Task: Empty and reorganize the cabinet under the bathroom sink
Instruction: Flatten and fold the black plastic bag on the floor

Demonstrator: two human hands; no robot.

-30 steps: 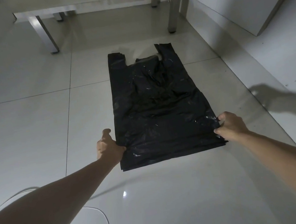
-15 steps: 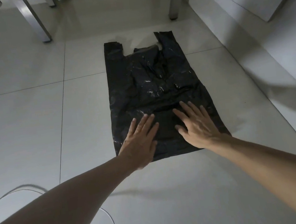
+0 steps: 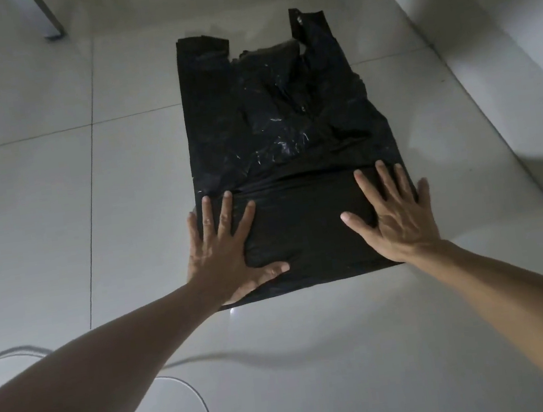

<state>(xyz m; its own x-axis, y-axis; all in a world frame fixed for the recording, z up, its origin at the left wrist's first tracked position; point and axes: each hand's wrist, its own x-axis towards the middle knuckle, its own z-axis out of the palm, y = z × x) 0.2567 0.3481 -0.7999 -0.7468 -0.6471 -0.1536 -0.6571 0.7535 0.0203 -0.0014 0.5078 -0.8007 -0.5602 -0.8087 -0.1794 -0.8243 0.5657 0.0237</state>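
A black plastic carrier bag (image 3: 280,128) lies flat on the pale tiled floor, its two handles pointing away from me. Its near end is smooth, and the far half is crinkled. My left hand (image 3: 227,246) presses flat on the bag's near left corner with fingers spread. My right hand (image 3: 399,213) presses flat on the near right part, fingers straight and spread too. Neither hand grips anything.
Two metal table legs (image 3: 48,17) stand at the far edge of the floor. A white wall and cabinet side (image 3: 498,48) run along the right. A thin white cable (image 3: 200,409) loops on the floor at the near left.
A second ago both hands pinched the bag's near corners. They let go, laid flat on its middle, and have since slid apart toward the bag's sides.
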